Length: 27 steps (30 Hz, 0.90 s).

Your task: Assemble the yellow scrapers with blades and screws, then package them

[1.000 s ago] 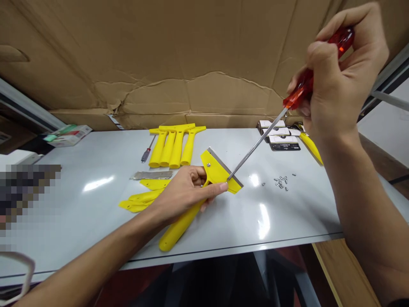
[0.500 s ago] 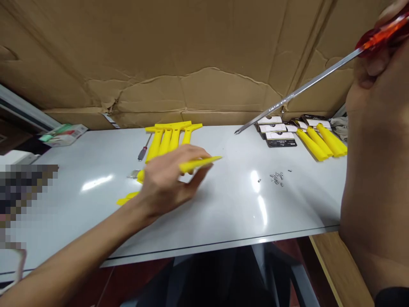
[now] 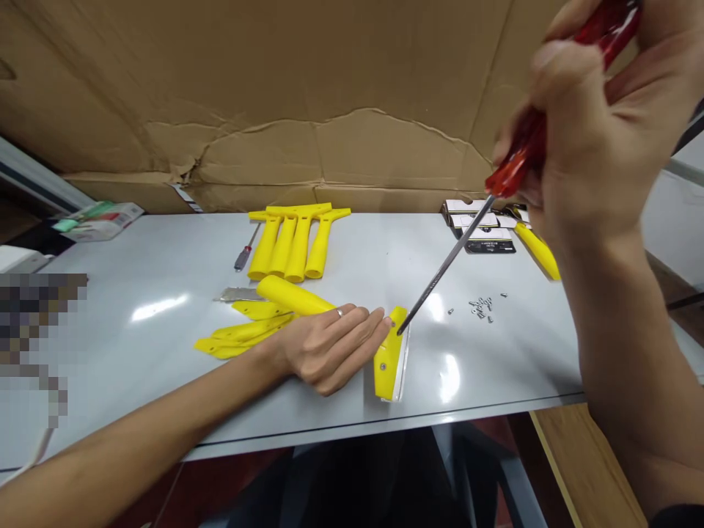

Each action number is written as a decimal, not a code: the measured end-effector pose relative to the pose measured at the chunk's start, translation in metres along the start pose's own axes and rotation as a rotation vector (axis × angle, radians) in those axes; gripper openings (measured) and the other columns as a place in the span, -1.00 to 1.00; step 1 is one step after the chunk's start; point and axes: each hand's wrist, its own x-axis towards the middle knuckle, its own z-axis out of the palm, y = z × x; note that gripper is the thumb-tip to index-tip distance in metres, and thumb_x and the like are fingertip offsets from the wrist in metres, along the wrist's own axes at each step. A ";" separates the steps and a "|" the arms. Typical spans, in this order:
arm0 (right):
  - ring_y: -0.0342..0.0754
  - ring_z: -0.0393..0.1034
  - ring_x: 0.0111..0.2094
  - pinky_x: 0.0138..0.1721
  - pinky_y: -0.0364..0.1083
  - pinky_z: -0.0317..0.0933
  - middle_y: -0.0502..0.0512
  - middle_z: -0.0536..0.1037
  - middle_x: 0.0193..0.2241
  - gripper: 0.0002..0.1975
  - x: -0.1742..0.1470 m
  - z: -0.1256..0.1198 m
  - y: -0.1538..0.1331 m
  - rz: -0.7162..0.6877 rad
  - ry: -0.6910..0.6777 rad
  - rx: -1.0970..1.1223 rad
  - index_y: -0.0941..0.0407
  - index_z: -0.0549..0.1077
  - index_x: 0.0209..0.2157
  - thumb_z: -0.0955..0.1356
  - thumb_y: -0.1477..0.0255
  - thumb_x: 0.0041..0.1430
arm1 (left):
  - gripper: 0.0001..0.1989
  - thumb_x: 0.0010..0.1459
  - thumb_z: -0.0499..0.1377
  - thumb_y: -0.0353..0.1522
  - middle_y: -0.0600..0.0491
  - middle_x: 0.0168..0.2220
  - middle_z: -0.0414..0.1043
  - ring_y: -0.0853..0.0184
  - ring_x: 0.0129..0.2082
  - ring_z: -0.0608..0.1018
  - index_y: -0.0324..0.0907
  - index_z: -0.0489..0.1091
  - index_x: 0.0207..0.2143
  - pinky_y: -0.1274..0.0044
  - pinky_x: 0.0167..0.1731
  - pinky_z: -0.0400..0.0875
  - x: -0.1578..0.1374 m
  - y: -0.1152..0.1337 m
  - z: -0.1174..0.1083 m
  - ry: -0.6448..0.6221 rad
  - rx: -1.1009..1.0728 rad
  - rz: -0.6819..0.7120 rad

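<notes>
In L hand (image 3: 335, 352), yel. scraper (image 3: 388, 352), R hand (image 3: 599, 139) w/ screwdriver (image 3: 509, 176)

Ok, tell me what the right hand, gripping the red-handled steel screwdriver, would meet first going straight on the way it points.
The right hand would first press the screwdriver against the flat yellow plastic scraper head; depth is unclear, so they may already be touching.

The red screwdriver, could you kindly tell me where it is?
In the head view, the red screwdriver is in the right hand, at upper right, pointing down-left at the yellow scraper in the left hand.
</notes>
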 end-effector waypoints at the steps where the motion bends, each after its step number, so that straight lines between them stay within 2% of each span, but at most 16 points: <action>1: -0.31 0.24 -0.49 -0.55 -0.20 0.17 0.00 0.37 -0.27 -0.90 -0.003 0.004 0.000 -0.038 -0.011 0.017 0.12 0.39 -0.30 0.29 0.59 0.20 | -0.72 0.35 0.13 -0.50 -0.15 -0.12 0.68 0.20 -0.29 0.71 -0.24 0.58 0.01 0.46 -0.50 0.63 -0.001 0.000 0.002 -0.006 -0.003 -0.010; 5: -0.29 0.26 -0.51 -0.57 -0.20 0.08 0.00 0.35 -0.35 -0.88 -0.016 0.013 -0.002 -0.076 -0.062 -0.019 0.11 0.36 -0.32 0.27 0.61 0.22 | -0.70 0.35 0.15 -0.49 -0.15 -0.15 0.68 0.20 -0.30 0.71 -0.25 0.55 0.07 0.46 -0.52 0.61 -0.002 0.000 0.006 -0.015 -0.040 -0.042; 8: -0.27 0.29 -0.47 -0.52 -0.18 0.10 0.02 0.38 -0.29 -0.88 -0.020 0.014 -0.002 -0.085 -0.085 -0.112 0.11 0.35 -0.32 0.27 0.61 0.22 | -0.70 0.31 0.19 -0.52 -0.14 -0.16 0.68 0.20 -0.31 0.71 -0.26 0.56 0.05 0.46 -0.51 0.61 0.000 -0.001 0.006 -0.012 -0.060 -0.050; 12: -0.27 0.31 -0.44 -0.45 -0.18 0.15 0.03 0.37 -0.26 -0.92 -0.019 0.013 0.002 -0.096 -0.084 -0.110 0.12 0.37 -0.32 0.28 0.57 0.23 | -0.72 0.28 0.22 -0.54 -0.16 -0.17 0.67 0.19 -0.30 0.70 -0.30 0.57 0.02 0.46 -0.53 0.58 0.003 -0.002 0.004 0.008 -0.089 -0.062; 16: -0.28 0.33 -0.43 -0.36 -0.17 0.21 0.02 0.36 -0.25 -0.94 -0.019 0.012 0.002 -0.117 -0.089 -0.107 0.14 0.39 -0.30 0.29 0.55 0.25 | -0.76 0.32 0.14 -0.54 -0.11 -0.21 0.67 0.25 -0.35 0.67 -0.28 0.59 -0.07 0.49 -0.55 0.57 0.005 -0.002 0.003 -0.002 0.008 -0.015; 19: -0.26 0.34 -0.41 -0.36 -0.16 0.24 0.01 0.37 -0.23 -0.93 -0.020 0.012 -0.001 -0.079 -0.072 -0.153 0.11 0.39 -0.30 0.29 0.53 0.27 | -0.74 0.35 0.11 -0.53 -0.07 -0.24 0.67 0.28 -0.38 0.66 -0.24 0.57 -0.06 0.50 -0.55 0.58 0.005 -0.002 0.003 0.001 0.037 -0.031; 23: -0.27 0.30 -0.44 -0.37 -0.17 0.28 -0.01 0.38 -0.25 -0.92 -0.021 0.011 -0.002 -0.090 -0.048 -0.170 0.10 0.39 -0.31 0.27 0.53 0.24 | -0.76 0.33 0.12 -0.54 -0.13 -0.23 0.67 0.24 -0.36 0.67 -0.30 0.56 -0.06 0.47 -0.52 0.59 0.005 -0.002 0.004 0.009 0.011 -0.043; 27: -0.26 0.35 -0.31 -0.16 -0.17 0.39 -0.05 0.41 -0.24 -0.92 -0.020 0.009 -0.003 -0.145 -0.046 -0.290 0.09 0.40 -0.30 0.28 0.51 0.27 | -0.73 0.34 0.15 -0.53 -0.13 -0.21 0.67 0.23 -0.35 0.67 -0.29 0.55 0.02 0.46 -0.52 0.56 0.001 -0.001 0.004 0.011 -0.032 -0.084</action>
